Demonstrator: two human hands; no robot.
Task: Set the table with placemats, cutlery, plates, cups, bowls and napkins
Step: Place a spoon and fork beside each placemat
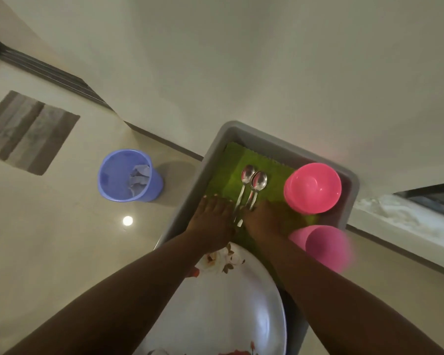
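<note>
1. Head view: grey tray (217, 139) lined with green placemat (223, 180); spoons (253, 183) mid-mat, pink bowls (312, 187) at right edge, pink cup (326, 245) near right corner, white plate (215, 308) at near end.
2. Left hand (212, 221) flat on mat, fingers straight — right hand (262, 219) over spoon handles, grip impossible to tell.

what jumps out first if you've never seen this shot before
The bright pink bowls stacked at the right of the grey tub catch the eye, with pink cups just below them. Mid-tub, both hands, left hand and right hand, meet at the handles of the spoons lying on a green placemat. A blue bin stands on the floor to the left.
</note>
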